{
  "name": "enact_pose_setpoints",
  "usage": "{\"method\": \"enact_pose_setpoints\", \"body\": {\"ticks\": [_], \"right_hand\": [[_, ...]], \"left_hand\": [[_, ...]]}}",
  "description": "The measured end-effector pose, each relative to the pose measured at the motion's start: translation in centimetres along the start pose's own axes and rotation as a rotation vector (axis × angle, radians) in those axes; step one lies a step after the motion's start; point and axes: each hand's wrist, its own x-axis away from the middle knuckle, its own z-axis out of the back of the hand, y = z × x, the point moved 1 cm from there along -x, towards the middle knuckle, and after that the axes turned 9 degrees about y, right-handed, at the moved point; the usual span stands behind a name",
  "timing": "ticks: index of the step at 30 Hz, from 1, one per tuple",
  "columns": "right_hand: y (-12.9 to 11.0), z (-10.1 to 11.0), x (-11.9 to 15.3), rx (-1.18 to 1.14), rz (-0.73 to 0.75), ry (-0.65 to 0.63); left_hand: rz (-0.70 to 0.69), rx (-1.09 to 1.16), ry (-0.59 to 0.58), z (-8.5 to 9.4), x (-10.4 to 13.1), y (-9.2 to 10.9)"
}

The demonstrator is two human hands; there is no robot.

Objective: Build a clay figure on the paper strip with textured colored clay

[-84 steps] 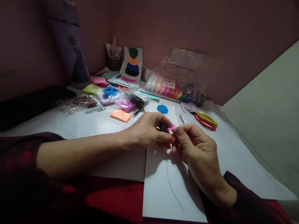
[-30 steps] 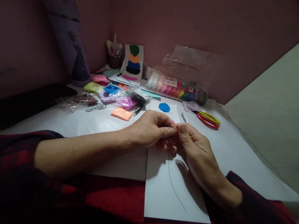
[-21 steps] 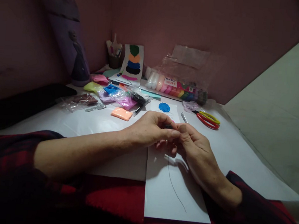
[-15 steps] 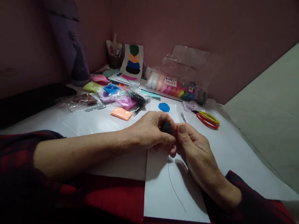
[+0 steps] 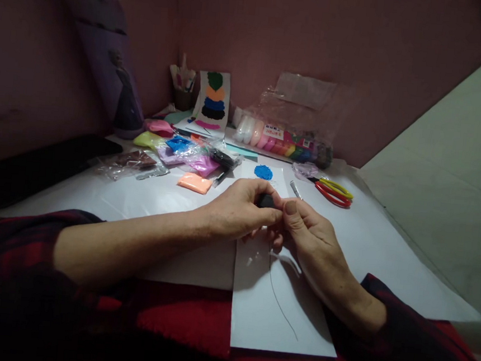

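My left hand (image 5: 244, 206) is closed around a small black lump (image 5: 266, 201) that looks like modelling clay, held between thumb and curled index finger. Right against those fingertips, my right hand (image 5: 310, 226) has its thumb and index finger pinched together; whatever lies between them is hidden. Both hands are over a long white card (image 5: 282, 324). A thin dark curved line (image 5: 278, 299) runs down it from beneath the fingers. Beyond the hands, a round patch of blue clay (image 5: 263, 172) sits on the card's far end.
Packets of coloured clay (image 5: 193, 182) lie at left. Scissors (image 5: 334, 193) with red and yellow handles and a small metal-tipped tool (image 5: 296, 189) are at right. Farther back are a bag of clay sticks (image 5: 284, 136), a decorated sample card (image 5: 214, 97) and a tool cup (image 5: 183, 98).
The black lump shows less between my left thumb and index finger, which have drawn closer together. Both hands stay in almost the same place over the card.
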Motion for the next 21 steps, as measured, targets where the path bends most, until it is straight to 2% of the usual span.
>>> {"method": "enact_pose_setpoints", "body": {"ticks": [5,12,21], "right_hand": [[0.01,-0.03,-0.03,-0.009,-0.003,-0.023],[0.05,0.00,0.01,0.058,0.027,-0.023],[0.02,-0.03,0.18,0.053,0.028,-0.033]], "left_hand": [[0.007,-0.050,0.000,-0.03,0.13,0.43],[-0.056,-0.117,-0.021,0.16,0.05,0.21],[-0.010,-0.013,-0.025,-0.21,0.25,0.80]]}}
